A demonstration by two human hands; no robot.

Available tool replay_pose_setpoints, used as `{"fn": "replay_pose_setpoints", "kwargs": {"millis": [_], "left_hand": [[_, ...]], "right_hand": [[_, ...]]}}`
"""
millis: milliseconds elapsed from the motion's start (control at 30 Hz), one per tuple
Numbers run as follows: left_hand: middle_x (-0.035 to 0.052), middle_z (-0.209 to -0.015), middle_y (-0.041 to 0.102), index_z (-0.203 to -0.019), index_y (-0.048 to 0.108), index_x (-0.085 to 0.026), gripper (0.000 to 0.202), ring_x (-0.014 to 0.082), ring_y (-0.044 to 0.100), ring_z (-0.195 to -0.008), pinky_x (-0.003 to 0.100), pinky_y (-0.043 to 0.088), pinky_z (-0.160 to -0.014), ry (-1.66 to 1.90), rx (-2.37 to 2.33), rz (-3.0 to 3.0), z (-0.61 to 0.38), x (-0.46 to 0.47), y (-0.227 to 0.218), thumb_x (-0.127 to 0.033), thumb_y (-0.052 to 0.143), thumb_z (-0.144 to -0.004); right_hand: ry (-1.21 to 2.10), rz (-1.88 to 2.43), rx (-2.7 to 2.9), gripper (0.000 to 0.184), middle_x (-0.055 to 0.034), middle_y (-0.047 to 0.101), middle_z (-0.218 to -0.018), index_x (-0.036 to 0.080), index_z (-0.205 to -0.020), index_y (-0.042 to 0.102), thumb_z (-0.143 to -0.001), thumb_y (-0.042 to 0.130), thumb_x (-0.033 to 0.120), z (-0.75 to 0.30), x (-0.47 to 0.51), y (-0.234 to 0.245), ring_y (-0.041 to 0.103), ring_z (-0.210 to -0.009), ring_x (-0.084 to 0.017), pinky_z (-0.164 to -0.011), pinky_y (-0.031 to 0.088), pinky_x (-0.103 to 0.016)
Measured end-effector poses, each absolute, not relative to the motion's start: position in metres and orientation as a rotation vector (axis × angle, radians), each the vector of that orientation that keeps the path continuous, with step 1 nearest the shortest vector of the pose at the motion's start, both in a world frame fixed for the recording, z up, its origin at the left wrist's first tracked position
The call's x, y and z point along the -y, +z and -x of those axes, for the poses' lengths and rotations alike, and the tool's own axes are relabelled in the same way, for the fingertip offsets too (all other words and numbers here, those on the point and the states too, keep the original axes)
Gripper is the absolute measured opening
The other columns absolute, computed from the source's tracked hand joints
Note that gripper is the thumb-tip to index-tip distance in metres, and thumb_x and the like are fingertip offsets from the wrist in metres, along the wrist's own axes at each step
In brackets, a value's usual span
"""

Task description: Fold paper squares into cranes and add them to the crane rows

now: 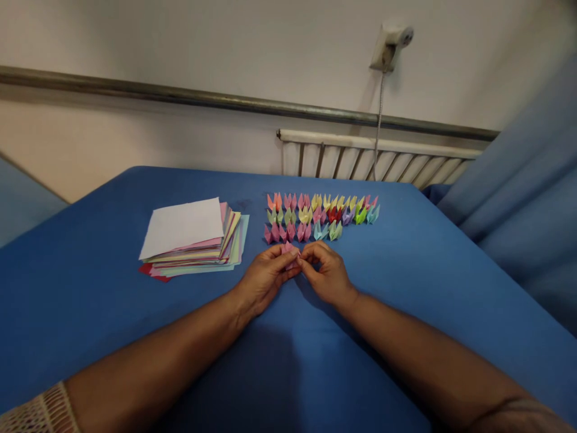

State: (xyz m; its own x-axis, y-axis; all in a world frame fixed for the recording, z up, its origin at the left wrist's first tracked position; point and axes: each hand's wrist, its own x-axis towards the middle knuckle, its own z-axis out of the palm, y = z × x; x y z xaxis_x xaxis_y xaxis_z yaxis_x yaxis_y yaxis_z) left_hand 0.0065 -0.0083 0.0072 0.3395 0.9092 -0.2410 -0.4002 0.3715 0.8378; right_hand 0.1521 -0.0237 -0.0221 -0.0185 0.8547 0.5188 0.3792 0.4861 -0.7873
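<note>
A small piece of folded pink paper (289, 247) is held between my two hands above the blue table. My left hand (265, 273) pinches it from the left, thumb on top and fingers beneath. From the right, my right hand (328, 272) pinches its edge between thumb and forefinger. The fingers cover much of the paper, so its full shape is hidden. Just beyond my hands stand rows of folded paper cranes (318, 215) in pink, yellow, green, red, purple and light blue.
A thick stack of coloured paper (225, 240), topped by a white sheet (183, 227), lies left of my hands. The blue table (406, 270) meets a wall with a metal pipe (202, 97) and a radiator (351, 159). A blue curtain (532, 180) hangs at the right.
</note>
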Motion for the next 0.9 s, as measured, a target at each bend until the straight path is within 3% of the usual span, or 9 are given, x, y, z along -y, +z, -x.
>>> {"fn": "replay_pose_setpoints", "kwargs": {"millis": [633, 900], "left_hand": [[-0.0007, -0.076, 0.064, -0.073, 0.064, -0.015, 0.021, 0.0107, 0.06, -0.076, 0.027, 0.049, -0.08, 0.964, -0.856, -0.73, -0.0081, 0.0092, 0.0115, -0.023, 0.082, -0.064], [-0.0012, -0.075, 0.063, -0.073, 0.063, -0.015, 0.023, 0.0088, 0.058, -0.074, 0.023, 0.048, -0.077, 0.933, -0.856, -0.758, -0.007, 0.0099, 0.0115, -0.024, 0.082, -0.064]], "right_hand": [[0.661, 1.114, 1.479, 0.01, -0.0006, 0.059, -0.077, 0.02, -0.078, 0.061, -0.083, 0.06, 0.028, -0.153, 0.0189, -0.0227, 0.056, -0.066, -0.012, -0.063, 0.047, -0.025], [0.635, 1.1, 1.485, 0.008, 0.0, 0.059, -0.075, 0.019, -0.076, 0.06, -0.083, 0.057, 0.02, -0.1532, 0.0211, -0.0181, 0.055, -0.067, -0.012, -0.065, 0.047, -0.026]]}}
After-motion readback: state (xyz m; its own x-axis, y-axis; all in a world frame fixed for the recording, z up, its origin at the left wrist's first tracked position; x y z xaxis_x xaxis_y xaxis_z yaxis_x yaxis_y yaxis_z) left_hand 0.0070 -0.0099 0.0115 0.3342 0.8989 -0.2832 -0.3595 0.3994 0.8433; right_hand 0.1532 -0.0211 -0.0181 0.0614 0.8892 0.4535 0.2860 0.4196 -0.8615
